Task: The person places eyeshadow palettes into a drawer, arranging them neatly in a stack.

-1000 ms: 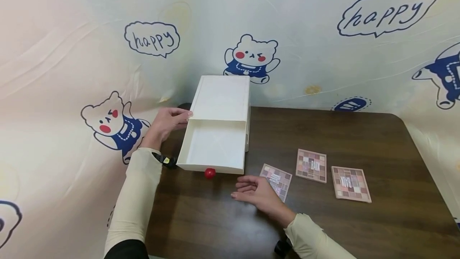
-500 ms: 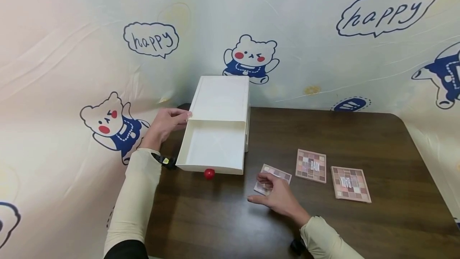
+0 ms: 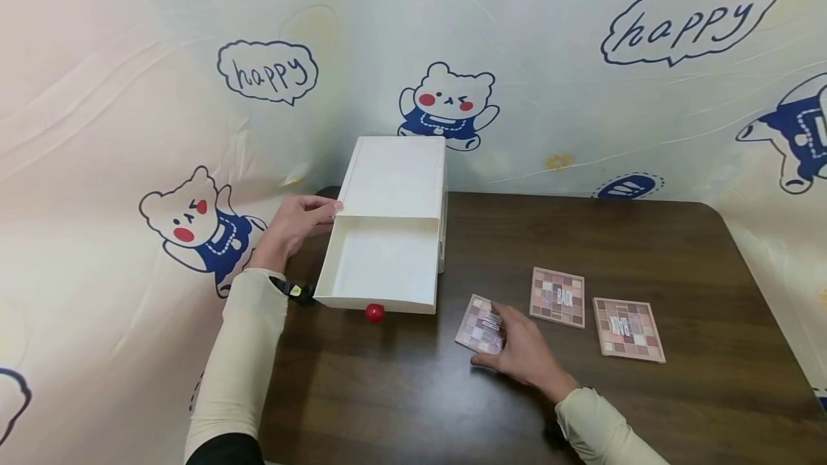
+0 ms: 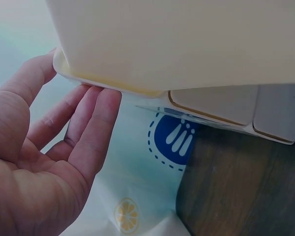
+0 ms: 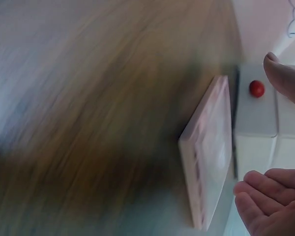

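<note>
Palette lies flat on the table, just right of the cabinet's drawer. Outline near square; no long axis can be certified. It sits askew: the left edge leans right as it runs away, and the near edge slopes down to the right. Lettering partly covered by fingers.

Right hand: thumb and fingers apart, fingers over the palette's right part, thumb by its near edge. Contact cannot be confirmed, the right wrist view being blurred. Left hand: holds the cabinet at its upper left corner, thumb and fingers on adjoining faces. Hands well apart. Drawer pulled out, red knob on its front.

Two further palettes, one marked BACK and a second, lie flat to the right, neither touched.

Surface: dark brown wood grain, rounded far right corner, light reflected near the front. Room: pale cloth behind and to the left, printed with bears and "happy" bubbles.
</note>
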